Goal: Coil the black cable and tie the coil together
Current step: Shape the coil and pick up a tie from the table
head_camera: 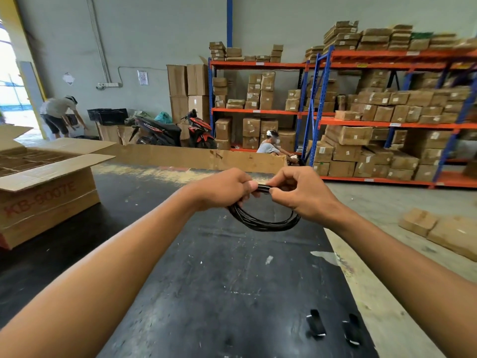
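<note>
Both hands pinch the top of a coiled black cable [263, 220], held in the air above the worktop. The left hand [224, 188] is clenched over the left part of the bundled loops, thumb pressed along the top; the right hand [302, 192] grasps the same bundle just beside it, thumb and forefinger closing on the strands, so the two grips nearly touch. Below them the coil hangs as a round loop of several turns, its lower arc drooping under the right hand. Whether a tie is already wrapped round the strands cannot be told, since the fingers hide that spot.

Beneath the grips lies the black, scuffed, paint-flecked worktop [206, 267]. Nearer the person and to the right of the grips, two short black strips with pale ends [316, 326] lie side by side on it, apart from each other. Well to the left of the grips stands an open brown cardboard box with red lettering [49, 195], flaps spread. Beyond the grips a long cardboard sheet [193, 156] runs along the far edge of the worktop. Farther off rise orange and blue steel racks stacked with cardboard cartons [387, 112], and two parked motor scooters [175, 131] stand by the grey wall.
</note>
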Demonstrator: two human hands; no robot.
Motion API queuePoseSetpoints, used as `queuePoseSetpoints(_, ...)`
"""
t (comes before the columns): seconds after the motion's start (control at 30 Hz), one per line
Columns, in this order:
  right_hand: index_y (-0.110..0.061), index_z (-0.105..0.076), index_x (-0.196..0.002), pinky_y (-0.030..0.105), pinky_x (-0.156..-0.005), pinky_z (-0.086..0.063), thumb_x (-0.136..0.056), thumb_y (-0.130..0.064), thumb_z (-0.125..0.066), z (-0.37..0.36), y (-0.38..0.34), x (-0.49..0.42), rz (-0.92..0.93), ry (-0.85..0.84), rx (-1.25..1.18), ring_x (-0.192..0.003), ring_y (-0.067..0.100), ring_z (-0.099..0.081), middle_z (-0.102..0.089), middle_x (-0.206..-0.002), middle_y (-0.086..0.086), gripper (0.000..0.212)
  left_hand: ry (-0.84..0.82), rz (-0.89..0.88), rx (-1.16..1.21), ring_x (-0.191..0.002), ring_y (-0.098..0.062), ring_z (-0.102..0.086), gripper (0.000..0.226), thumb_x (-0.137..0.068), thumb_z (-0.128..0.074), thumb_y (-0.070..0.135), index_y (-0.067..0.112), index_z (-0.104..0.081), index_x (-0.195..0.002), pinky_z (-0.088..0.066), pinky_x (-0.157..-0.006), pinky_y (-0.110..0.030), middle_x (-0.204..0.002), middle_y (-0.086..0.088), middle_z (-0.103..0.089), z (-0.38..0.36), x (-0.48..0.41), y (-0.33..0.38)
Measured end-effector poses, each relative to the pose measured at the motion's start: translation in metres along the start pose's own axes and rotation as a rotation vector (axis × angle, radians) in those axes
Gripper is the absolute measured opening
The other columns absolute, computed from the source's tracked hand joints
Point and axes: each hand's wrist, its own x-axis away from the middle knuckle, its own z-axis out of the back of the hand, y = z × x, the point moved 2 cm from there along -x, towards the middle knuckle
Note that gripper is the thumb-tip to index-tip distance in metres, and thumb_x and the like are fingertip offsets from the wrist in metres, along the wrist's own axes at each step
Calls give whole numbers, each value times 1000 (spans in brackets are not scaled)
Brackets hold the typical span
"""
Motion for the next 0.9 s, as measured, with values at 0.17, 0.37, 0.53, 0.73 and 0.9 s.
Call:
queuePoseSetpoints(0.17,-17,-70,-113,23,-81,-55,-86,-8,-70,8,-3,11,103,83,114,-87,5,-68,-72,-100,-7,28,184,-54,179,-57,-10,-52,30,-105,-38,22,13,-59,-86,-59,-78,-48,-74,-3,-42,-8,-4,5)
queuePoseSetpoints(0.37,-17,-66,-127,21,-62,-57,-91,-5,-65,11,7,28,118,135,29,-53,1,-58,-71,-79,-22,38,308,-131,151,-64,-17,-43,29,-104,-42,21,15,-53,-78,-37,-64,-35,-68,0,-46,-22,2,-1)
queuePoseSetpoints(0.53,-10,-69,-121,27,-71,-46,-95,-11,-59,-3,20,37,103,149,220,-67,-5,-61,-70,-85,-7,28,445,-147,-53,-56,-10,-40,21,-103,-41,20,20,-54,-86,-29,-50,-29,-64,7,-47,-51,2,-9)
queuePoseSetpoints(0.73,-11,-65,-112,37,-69,-44,-100,-16,-49,-12,34,42,34,207,349,-87,32,-63,-71,-94,10,20,376,-17,448,-54,-9,-46,28,-103,-43,12,13,-54,-78,-53,-60,-29,-68,-2,-46,-69,-6,-8)
queuePoseSetpoints(0.9,-8,-63,-110,34,-66,-41,-100,-16,-48,-12,37,50,54,209,367,-82,27,-61,-71,-96,13,20,274,113,967,-39,-2,-36,25,-101,-47,8,7,-54,-77,-34,-39,-14,-68,-3,-48,-77,-7,-8)
